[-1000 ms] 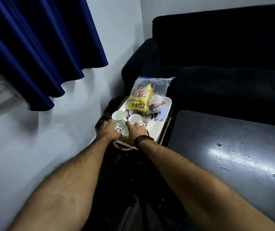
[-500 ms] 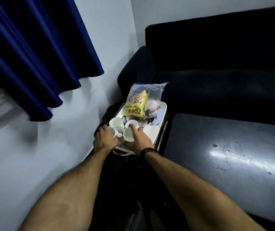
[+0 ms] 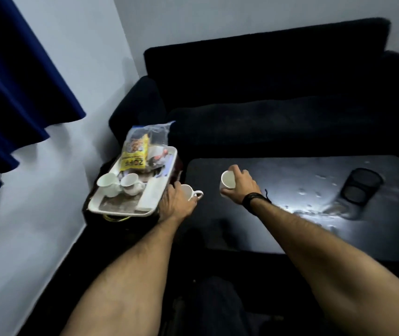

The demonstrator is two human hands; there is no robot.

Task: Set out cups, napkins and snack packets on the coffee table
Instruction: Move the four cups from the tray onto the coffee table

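Note:
My right hand [image 3: 241, 187] holds a white cup [image 3: 227, 179] tilted on its side above the left part of the dark coffee table [image 3: 290, 214]. A second white cup [image 3: 191, 192], handle pointing right, is gripped by my left hand [image 3: 175, 202] just past the table's left edge. The white tray [image 3: 101, 204] stands to the left with two more white cups [image 3: 107, 184] [image 3: 130, 183], a folded white napkin stack [image 3: 153, 192] and a yellow snack packet [image 3: 134, 154] inside a clear plastic bag [image 3: 158, 134].
A dark round container [image 3: 360, 187] lies on the table's right part. A black sofa [image 3: 278, 98] runs behind the table. A blue curtain [image 3: 12, 81] hangs over the white wall on the left. The tray rests on a dark low stand by the sofa arm.
Both hands have lifted a cup each off the tray and moved right, towards the coffee table. The camera has swung right, showing more of the table.

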